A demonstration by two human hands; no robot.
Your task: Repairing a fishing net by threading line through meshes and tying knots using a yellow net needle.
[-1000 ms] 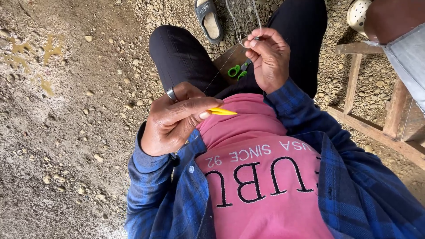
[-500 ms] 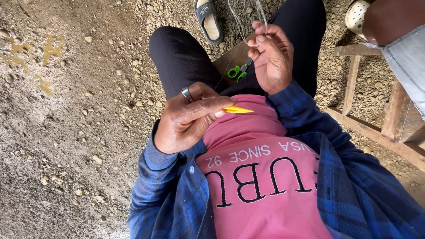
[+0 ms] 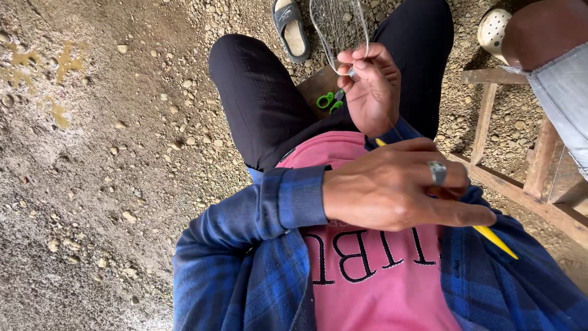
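— Gravel and packed dirt lay underfoot, didn't it?

— Yes, with a sandal on the stones and a wooden frame off to one side.

— And the hands?

— The left hand, ring on one finger, was clenched around a yellow netting needle across the pink shirt. The right hand was raised above the lap, its fingers pinching the edge of a fine mesh net.

— Anything else?

— Green-handled scissors rested on a wooden seat between the knees, just beside the right hand.
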